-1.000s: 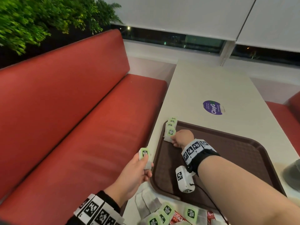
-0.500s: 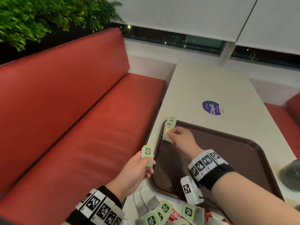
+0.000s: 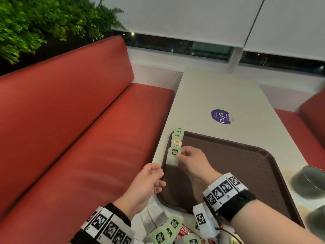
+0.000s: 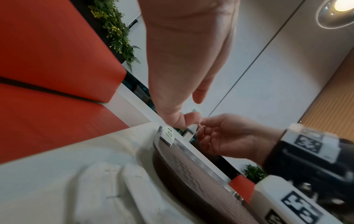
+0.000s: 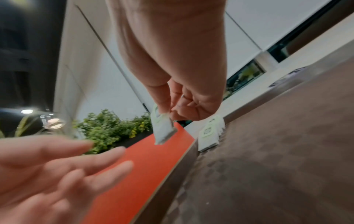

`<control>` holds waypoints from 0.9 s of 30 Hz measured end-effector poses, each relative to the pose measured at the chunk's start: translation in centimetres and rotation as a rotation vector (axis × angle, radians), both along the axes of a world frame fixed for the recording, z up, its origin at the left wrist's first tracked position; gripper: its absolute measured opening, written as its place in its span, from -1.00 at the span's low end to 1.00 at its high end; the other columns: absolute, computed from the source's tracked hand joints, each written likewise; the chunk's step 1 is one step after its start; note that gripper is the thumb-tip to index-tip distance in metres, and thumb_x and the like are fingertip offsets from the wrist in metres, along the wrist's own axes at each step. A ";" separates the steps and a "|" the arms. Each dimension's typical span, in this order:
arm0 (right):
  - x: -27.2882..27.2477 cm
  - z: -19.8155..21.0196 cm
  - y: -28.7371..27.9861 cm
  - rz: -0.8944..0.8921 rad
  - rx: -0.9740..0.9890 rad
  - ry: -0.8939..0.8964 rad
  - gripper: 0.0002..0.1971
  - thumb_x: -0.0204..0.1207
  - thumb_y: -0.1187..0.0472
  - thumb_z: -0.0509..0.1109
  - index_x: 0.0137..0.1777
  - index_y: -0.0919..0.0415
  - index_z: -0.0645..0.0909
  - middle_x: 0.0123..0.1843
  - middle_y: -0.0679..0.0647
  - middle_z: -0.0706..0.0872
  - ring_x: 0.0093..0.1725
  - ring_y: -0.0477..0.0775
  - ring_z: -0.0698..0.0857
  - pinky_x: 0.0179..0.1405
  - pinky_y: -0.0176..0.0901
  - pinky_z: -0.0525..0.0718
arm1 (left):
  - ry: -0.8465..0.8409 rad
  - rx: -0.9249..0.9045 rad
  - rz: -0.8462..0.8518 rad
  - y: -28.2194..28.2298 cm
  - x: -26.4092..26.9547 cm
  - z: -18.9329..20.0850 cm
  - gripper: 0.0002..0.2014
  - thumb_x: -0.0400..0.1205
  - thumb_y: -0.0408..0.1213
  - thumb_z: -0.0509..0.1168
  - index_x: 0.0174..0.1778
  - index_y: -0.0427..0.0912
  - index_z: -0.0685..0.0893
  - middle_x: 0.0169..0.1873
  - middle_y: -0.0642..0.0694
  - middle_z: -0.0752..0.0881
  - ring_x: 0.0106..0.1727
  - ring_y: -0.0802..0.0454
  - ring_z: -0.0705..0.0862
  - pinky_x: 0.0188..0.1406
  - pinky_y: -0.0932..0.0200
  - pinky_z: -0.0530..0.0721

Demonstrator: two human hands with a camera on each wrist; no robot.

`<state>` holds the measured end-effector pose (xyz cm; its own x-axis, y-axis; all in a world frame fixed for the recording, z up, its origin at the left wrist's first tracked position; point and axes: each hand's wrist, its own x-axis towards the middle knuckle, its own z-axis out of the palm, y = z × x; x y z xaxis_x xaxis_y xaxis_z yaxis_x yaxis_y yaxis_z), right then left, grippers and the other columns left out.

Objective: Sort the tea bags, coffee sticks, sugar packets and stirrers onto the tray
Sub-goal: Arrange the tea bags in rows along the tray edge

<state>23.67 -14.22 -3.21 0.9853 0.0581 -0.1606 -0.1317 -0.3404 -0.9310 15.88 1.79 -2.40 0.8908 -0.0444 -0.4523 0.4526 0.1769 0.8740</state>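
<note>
My right hand (image 3: 177,155) pinches a green-labelled tea bag (image 3: 173,156) by its top, just over the left rim of the brown tray (image 3: 237,173). In the right wrist view that tea bag (image 5: 164,128) hangs from thumb and fingers. A short overlapping row of tea bags (image 3: 178,138) lies in the tray's far left corner. My left hand (image 3: 160,176) is beside the tray's left edge, its fingers relaxed and holding nothing. A loose pile of tea bags (image 3: 165,229) and red coffee sticks (image 3: 184,232) lies on the table in front of the tray.
The table (image 3: 219,95) runs away from me, with a purple round sticker (image 3: 222,116) beyond the tray. A dark grey rounded object (image 3: 309,182) stands at the tray's right. A red bench (image 3: 79,138) runs along the left, with plants (image 3: 26,23) behind it.
The tea bag that my left hand held is now in my right hand, which drew back from the row to take it. The left hand's fingers have let go.
</note>
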 end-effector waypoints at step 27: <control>-5.2 1.8 -1.7 0.024 -0.271 -0.042 -0.93 0.48 0.24 0.46 -0.15 0.07 0.63 -0.22 -0.01 0.69 -0.29 -0.10 0.62 -0.31 -0.31 0.47 | -0.199 0.652 -0.243 5.5 -7.1 -0.8 -0.95 0.56 -0.21 0.38 -0.21 0.04 0.70 -0.36 0.13 0.66 -0.38 0.28 0.54 -0.32 0.40 0.51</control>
<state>18.48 -15.95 -1.43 0.9903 0.0415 -0.1325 -0.0840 -0.5807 -0.8098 8.76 7.27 -3.17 0.9583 -0.0282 -0.2844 0.2340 -0.4938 0.8375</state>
